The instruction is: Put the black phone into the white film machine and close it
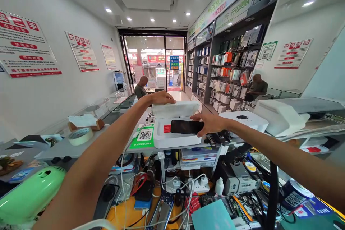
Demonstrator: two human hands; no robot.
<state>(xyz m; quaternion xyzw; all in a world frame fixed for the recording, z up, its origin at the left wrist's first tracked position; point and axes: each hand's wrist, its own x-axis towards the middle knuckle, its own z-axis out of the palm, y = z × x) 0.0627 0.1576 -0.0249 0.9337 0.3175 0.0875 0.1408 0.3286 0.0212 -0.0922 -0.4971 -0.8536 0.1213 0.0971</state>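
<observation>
A white box-shaped device (178, 142) with its lid (175, 109) raised stands on the counter in front of me. My left hand (161, 97) rests at the lid's top edge, fingers curled over it. In my right hand (211, 123) is a black smartphone (186, 127), gripped at its right end between thumb and fingers. The phone lies level over the device's opening, dark screen up; I cannot tell whether it touches the inside. A red label (167, 128) shows inside the device, left of the phone.
Left of the device lies a green QR-code card (144, 134), then a roll of tape (81, 136). A printer (291, 115) stands at right. Below are cables, a power strip (198, 185), circuit boards and a can (295, 194). A person (141, 87) sits beyond the counter.
</observation>
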